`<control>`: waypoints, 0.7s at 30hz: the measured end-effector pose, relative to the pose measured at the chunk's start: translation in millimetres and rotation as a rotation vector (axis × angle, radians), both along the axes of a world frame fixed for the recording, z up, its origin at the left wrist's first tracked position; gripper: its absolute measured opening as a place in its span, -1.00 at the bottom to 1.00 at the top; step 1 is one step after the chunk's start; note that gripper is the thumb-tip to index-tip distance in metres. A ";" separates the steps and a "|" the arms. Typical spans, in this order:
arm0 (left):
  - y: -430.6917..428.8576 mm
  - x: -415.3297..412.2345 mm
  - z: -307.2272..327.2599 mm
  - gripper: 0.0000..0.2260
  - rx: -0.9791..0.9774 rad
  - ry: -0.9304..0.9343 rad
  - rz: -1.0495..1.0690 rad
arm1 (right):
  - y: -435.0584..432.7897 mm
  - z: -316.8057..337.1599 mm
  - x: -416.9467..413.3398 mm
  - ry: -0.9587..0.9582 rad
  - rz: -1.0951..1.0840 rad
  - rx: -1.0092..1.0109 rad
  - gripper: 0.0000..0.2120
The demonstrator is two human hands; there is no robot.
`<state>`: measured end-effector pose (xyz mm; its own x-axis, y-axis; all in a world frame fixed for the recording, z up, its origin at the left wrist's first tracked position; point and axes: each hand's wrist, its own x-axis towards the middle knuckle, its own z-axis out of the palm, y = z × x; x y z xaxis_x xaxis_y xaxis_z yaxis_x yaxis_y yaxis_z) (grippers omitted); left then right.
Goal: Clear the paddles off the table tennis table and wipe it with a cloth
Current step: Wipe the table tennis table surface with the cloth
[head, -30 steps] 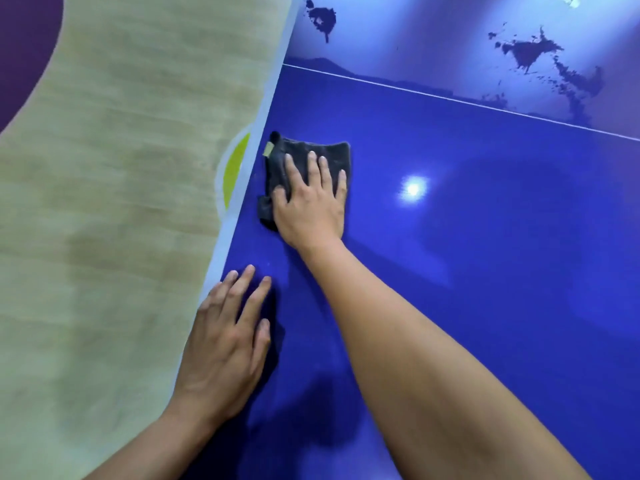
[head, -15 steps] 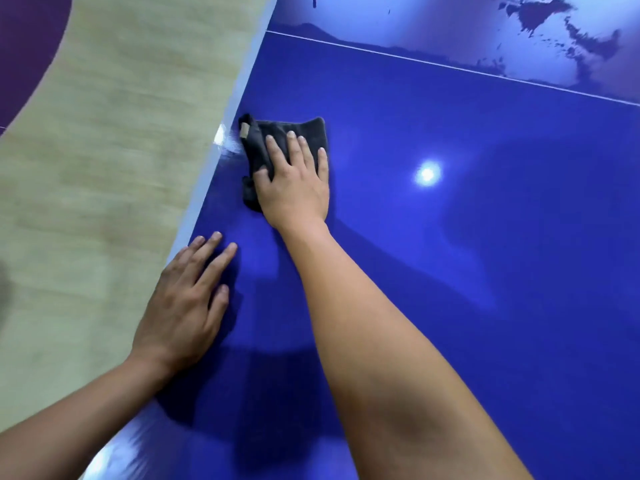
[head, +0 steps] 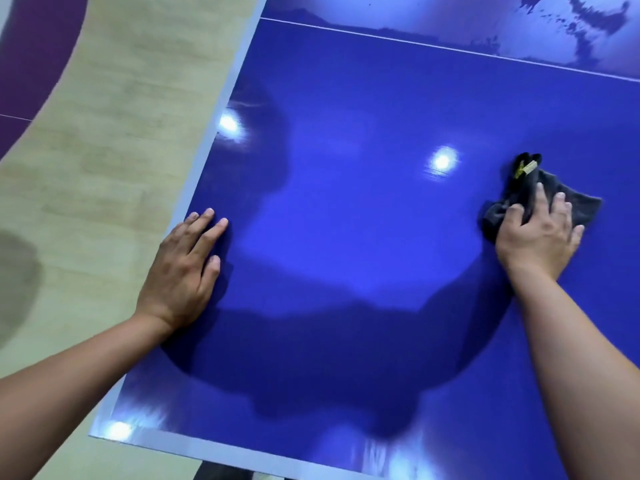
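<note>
Hands flat, right hand (head: 539, 239) pressing cloth (head: 583, 206), swept rightward (off the left edge), left hand (head: 180, 271) on table (head: 346, 220).

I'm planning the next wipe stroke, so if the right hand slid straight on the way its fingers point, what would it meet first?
Only bare table: the right hand, pressing the cloth, points toward the white line, and the way there looks free, as far as visible.

The right hand (head: 538, 237) hides part of the crumpled dark grey cloth (head: 585, 206) at three o'clock, and its small yellow tag (head: 527, 167) is too tiny to read.
</note>
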<state>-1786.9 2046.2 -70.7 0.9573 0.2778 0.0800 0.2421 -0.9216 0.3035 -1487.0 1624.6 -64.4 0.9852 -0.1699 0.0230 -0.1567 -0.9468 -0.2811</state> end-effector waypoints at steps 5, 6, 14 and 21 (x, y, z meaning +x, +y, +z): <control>0.7 -0.9 -5.0 -0.50 -0.004 -0.035 0.007 | 26.1 0.8 -9.7 -0.002 -0.017 -0.013 -0.35; 0.4 -0.2 -5.1 -0.51 -0.006 -0.051 0.006 | 39.3 -0.6 -15.4 -0.011 -0.005 -0.014 -0.35; -11.4 -54.5 12.2 -0.55 -0.005 -0.117 -0.054 | 222.4 -9.6 -101.5 -0.041 0.270 -0.064 -0.42; -45.8 -161.4 7.8 -0.51 -0.090 -0.077 -0.126 | 377.8 -7.1 -203.0 -0.064 0.617 -0.023 -0.41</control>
